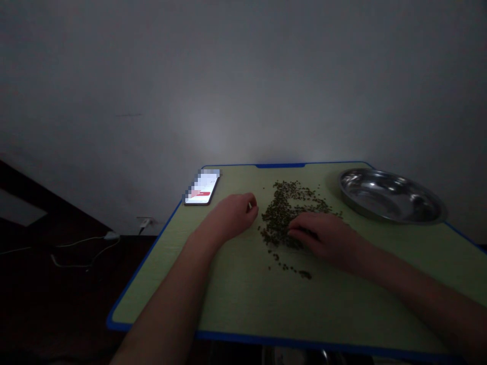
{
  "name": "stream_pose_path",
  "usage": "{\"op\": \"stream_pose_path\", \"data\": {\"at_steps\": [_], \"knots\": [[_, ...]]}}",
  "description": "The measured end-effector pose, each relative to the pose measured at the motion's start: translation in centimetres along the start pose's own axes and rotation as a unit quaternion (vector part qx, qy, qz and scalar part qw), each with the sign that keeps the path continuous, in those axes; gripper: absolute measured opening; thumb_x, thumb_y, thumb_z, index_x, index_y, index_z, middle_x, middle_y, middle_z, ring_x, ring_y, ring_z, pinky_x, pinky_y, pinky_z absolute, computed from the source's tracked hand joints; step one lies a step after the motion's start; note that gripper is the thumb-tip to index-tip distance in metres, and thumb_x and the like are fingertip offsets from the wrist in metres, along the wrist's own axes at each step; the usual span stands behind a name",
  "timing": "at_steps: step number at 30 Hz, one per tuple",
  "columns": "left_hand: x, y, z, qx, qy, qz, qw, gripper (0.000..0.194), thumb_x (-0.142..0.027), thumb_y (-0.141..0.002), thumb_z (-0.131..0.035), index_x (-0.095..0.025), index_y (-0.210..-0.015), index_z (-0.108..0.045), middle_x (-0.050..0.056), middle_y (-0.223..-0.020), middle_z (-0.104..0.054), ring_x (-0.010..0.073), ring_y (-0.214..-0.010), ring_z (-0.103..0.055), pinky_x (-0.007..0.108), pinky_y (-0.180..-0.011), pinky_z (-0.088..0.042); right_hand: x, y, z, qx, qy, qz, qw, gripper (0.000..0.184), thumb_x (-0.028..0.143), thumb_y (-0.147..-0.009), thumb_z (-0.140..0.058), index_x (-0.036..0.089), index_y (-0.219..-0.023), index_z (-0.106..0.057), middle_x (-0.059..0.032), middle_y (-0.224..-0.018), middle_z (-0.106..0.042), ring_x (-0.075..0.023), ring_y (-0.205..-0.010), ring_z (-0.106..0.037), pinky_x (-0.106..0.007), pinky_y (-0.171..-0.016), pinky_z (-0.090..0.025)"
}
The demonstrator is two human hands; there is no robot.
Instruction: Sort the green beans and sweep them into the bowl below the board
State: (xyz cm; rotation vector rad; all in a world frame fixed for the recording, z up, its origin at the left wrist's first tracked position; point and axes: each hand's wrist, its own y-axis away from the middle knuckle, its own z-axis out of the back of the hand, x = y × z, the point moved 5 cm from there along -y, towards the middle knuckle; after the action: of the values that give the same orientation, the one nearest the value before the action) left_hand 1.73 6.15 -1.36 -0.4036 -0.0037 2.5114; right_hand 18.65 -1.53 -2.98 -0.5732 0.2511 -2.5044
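Small dark grains, like beans or seeds point(279, 215), lie in a loose spread on a light green table point(236, 284). My right hand point(323, 234) rests at the spread's right side. Its thumb and fingertips are drawn together among the grains, and what is between them is too small to make out. Left of the grains, a little apart from them, my left hand point(238, 215) has its fingers curled in toward the thumb. Whatever it may hold is hidden. A short trail of grains point(283, 264) runs toward the near side, ending in a small clump point(305, 275).
A shiny metal basin point(391, 197) stands at the back right. At the back left lies a phone point(201, 187) with its screen lit. Blue edging point(281, 166) rims the table, which stands before a grey wall point(243, 81). A white cable point(91, 261) lies on the left.
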Motion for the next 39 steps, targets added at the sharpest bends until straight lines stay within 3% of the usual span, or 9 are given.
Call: {"op": "stream_pose_path", "data": {"at_steps": [20, 28, 39], "knots": [[-0.1, 0.0, 0.0, 0.003, 0.001, 0.002, 1.0, 0.023, -0.03, -0.086, -0.044, -0.018, -0.091, -0.063, 0.008, -0.084, -0.07, 0.0183, -0.071, -0.061, 0.03, -0.064, -0.043, 2.0, -3.0, -0.8, 0.065, 0.063, 0.021, 0.996, 0.018, 0.027, -0.091, -0.053, 0.018, -0.083, -0.066, -0.0042, -0.08, -0.07, -0.0175, -0.072, -0.061, -0.028, -0.064, -0.039], [-0.3, -0.1, 0.1, 0.009, 0.007, -0.002, 1.0, 0.024, -0.029, -0.085, -0.044, -0.018, -0.09, -0.064, 0.008, -0.083, -0.069, 0.0181, -0.07, -0.06, 0.03, -0.063, -0.042, 3.4, -3.5, -0.9, 0.117, 0.026, 0.057, 0.991, 0.015, 0.025, -0.09, -0.055, 0.018, -0.083, -0.067, -0.0023, -0.079, -0.069, -0.0156, -0.071, -0.061, -0.026, -0.065, -0.041], [-0.4, -0.1, 0.1, 0.009, -0.003, -0.008, 1.0, 0.026, -0.032, -0.086, -0.043, -0.017, -0.091, -0.064, 0.008, -0.083, -0.07, 0.0177, -0.069, -0.06, 0.029, -0.062, -0.041, 4.1, -2.0, -1.1, 0.147, -0.059, 0.076, 0.985, 0.018, 0.027, -0.091, -0.054, 0.018, -0.087, -0.07, -0.0032, -0.081, -0.07, -0.0144, -0.074, -0.061, -0.025, -0.068, -0.042]]}}
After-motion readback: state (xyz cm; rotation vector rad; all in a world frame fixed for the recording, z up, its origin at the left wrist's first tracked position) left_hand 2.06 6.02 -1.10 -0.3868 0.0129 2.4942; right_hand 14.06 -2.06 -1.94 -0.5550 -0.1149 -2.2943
